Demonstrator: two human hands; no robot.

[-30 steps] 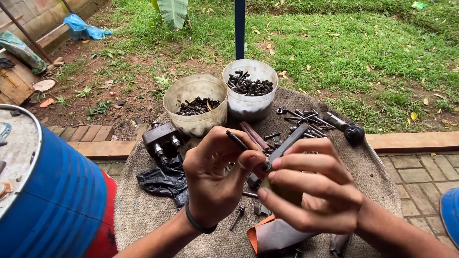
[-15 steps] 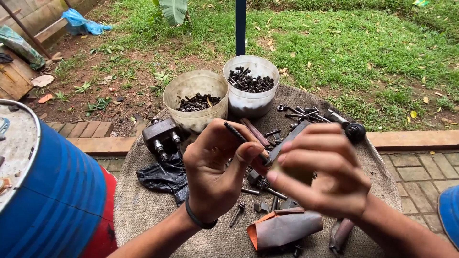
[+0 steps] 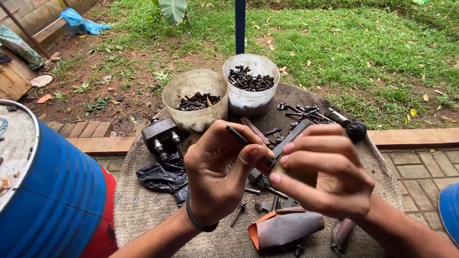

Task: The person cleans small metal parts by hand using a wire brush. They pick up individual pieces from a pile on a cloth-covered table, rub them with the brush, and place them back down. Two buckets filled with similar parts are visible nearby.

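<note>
My left hand (image 3: 215, 177) pinches a long dark bolt (image 3: 237, 136) between thumb and fingers, its free end pointing up and left. My right hand (image 3: 325, 174) meets the left at the bolt's lower end, fingers curled over a small brownish piece, possibly sandpaper, that I cannot see well. Both hands hover above a round table covered in coarse cloth (image 3: 138, 210). Beneath them lie loose bolts (image 3: 258, 191) and a curled brown sheet (image 3: 284, 229).
Two plastic tubs of dark bolts (image 3: 196, 100) (image 3: 251, 81) stand at the table's far side. A metal block part (image 3: 160, 136) and black plastic bag (image 3: 162, 177) lie left, wrenches (image 3: 306, 114) right. A blue drum (image 3: 43, 191) stands at left. Grass and a blue pole (image 3: 240, 24) beyond.
Both hands have shifted slightly with the bolt; the right fingers have slid along its lower end. The view has tilted a little, nothing else on the table moved.
</note>
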